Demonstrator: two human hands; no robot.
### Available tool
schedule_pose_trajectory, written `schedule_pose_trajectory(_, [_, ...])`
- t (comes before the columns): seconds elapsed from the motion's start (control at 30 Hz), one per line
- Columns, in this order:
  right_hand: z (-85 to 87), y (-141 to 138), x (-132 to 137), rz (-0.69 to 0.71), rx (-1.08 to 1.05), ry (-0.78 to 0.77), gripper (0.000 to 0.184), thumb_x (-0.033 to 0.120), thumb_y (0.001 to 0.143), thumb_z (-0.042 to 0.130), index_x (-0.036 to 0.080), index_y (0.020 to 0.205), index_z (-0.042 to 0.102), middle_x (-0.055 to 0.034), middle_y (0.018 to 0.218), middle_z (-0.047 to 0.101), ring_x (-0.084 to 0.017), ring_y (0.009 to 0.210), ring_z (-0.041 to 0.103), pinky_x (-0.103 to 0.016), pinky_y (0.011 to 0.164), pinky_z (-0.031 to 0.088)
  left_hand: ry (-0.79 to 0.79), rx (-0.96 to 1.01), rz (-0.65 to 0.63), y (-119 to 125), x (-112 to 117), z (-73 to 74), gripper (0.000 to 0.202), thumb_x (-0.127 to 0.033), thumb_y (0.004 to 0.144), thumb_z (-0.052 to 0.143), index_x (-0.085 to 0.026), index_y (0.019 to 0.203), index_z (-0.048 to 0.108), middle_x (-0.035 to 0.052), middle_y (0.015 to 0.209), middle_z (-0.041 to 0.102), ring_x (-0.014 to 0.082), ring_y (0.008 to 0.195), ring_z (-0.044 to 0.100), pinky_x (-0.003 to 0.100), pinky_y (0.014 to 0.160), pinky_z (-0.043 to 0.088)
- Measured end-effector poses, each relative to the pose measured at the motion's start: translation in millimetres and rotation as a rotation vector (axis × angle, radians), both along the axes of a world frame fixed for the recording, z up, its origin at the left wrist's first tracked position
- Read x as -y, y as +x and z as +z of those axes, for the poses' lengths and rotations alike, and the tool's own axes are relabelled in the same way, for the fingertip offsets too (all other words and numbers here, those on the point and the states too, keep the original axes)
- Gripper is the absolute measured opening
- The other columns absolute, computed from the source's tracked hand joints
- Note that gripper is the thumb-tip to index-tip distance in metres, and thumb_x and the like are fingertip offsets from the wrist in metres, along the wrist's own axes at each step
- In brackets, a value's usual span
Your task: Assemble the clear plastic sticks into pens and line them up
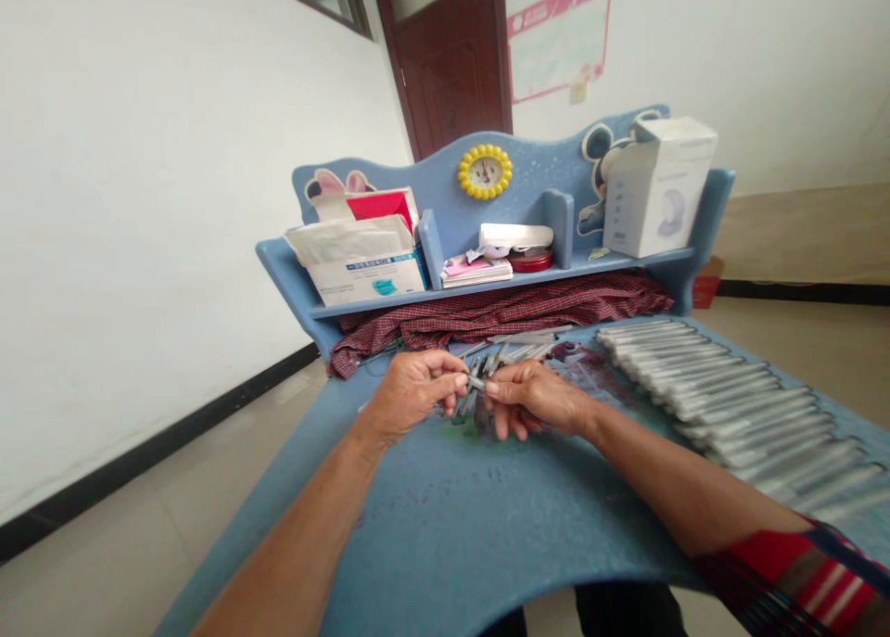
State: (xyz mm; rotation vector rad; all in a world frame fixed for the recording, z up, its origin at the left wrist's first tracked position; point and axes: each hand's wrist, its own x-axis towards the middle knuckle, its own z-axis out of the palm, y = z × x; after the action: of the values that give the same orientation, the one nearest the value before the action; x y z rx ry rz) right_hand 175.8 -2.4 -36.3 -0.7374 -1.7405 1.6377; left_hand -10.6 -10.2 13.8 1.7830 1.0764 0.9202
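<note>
Head view: pinching a small grey piece (476,383) between left hand (417,388) and right hand (534,394), close together above the middle of the surface (487,526), with loose slender parts (532,350) just beyond and a row of pale pen-like tubes (730,394) at right.

My right hand (532,396) can pass toward six o'clock over the desk (451,507), but pen-like tubes (737,396) block three and the shelf (535,173) twelve.
</note>
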Motion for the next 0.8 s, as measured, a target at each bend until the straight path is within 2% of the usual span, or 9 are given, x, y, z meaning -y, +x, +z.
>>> schedule_pose_trajectory(0.1, [-1.0, -0.6, 0.3, 0.055, -0.017, -0.052, 0.035, 0.048, 0.080, 0.047, 0.014, 0.075, 0.053, -0.0007, 0.052, 0.062, -0.007, 0.033, 0.047, -0.015, 0.028, 0.025, -0.028, -0.016, -0.030, -2.8, -0.8, 0.2, 0.018, -0.026, 0.068, 0.064, -0.010, 0.077, 0.061, 0.0010, 0.060, 0.062, 0.0086, 0.044, 0.053, 0.022, 0.043, 0.045])
schedule_pose_trajectory(0.27, [0.9, 0.8, 0.1, -0.081, -0.068, 0.009, 0.032, 0.041, 0.067, 0.066, 0.016, 0.078, 0.049, 0.0034, 0.053, 0.060, -0.005, 0.033, 0.044, -0.014, 0.029, 0.025, -0.028, -0.025, -0.010, -5.8, -3.0, -1.8, 0.020, -0.027, 0.067, 0.065, -0.010, 0.078, 0.062, 0.0016, 0.060, 0.063, 0.0088, 0.042, 0.053, 0.022, 0.043, 0.046])
schedule_pose_trajectory(0.33, [2.0, 2.1, 0.0, -0.102, -0.067, 0.032, 0.033, 0.039, 0.065, 0.068, 0.016, 0.076, 0.048, 0.0036, 0.053, 0.060, -0.005, 0.033, 0.044, -0.014, 0.030, 0.027, -0.027, -0.025, -0.004, -6.3, -3.7, -2.6, 0.020, -0.026, 0.067, 0.065, -0.010, 0.078, 0.062, 0.0020, 0.061, 0.063, 0.0090, 0.043, 0.054, 0.022, 0.043, 0.046])
schedule_pose_trajectory(0.47, [2.9, 2.1, 0.4, -0.098, -0.013, 0.072, 0.030, 0.043, 0.075, 0.056, 0.015, 0.066, 0.050, 0.0017, 0.052, 0.059, -0.004, 0.033, 0.043, -0.015, 0.030, 0.028, -0.036, -0.017, 0.004, -6.3, -4.5, -2.9, 0.019, -0.025, 0.067, 0.065, -0.009, 0.078, 0.062, 0.0026, 0.061, 0.064, 0.0092, 0.043, 0.054, 0.022, 0.043, 0.046])
schedule_pose_trajectory(0.6, [4.3, 0.6, 1.5, -0.099, 0.014, 0.066, 0.033, 0.044, 0.080, 0.048, 0.015, 0.064, 0.049, 0.0017, 0.050, 0.058, -0.004, 0.033, 0.042, -0.015, 0.031, 0.027, -0.035, -0.023, 0.013, -5.5, -4.1, -1.9, 0.018, -0.025, 0.068, 0.065, -0.009, 0.077, 0.063, 0.0036, 0.062, 0.064, 0.0092, 0.044, 0.054, 0.022, 0.045, 0.046])
schedule_pose_trajectory(0.73, [6.0, 1.3, 1.6, -0.114, -0.036, 0.053, 0.029, 0.039, 0.069, 0.065, 0.016, 0.076, 0.049, 0.0039, 0.052, 0.058, -0.004, 0.035, 0.043, -0.015, 0.032, 0.026, -0.032, -0.013, 0.027, -5.0, -3.4, -2.0, 0.019, -0.025, 0.067, 0.065, -0.009, 0.077, 0.064, 0.0031, 0.061, 0.064, 0.0090, 0.044, 0.054, 0.022, 0.045, 0.047])
schedule_pose_trajectory(0.8, [5.6, 2.0, 1.1, -0.118, -0.041, 0.064, 0.030, 0.037, 0.066, 0.068, 0.016, 0.076, 0.050, 0.0038, 0.052, 0.058, -0.005, 0.036, 0.043, -0.015, 0.033, 0.027, -0.032, -0.006, 0.027, -5.2, -3.4, -2.5, 0.019, -0.025, 0.066, 0.066, -0.010, 0.077, 0.064, 0.0029, 0.062, 0.065, 0.0091, 0.044, 0.054, 0.023, 0.045, 0.047])
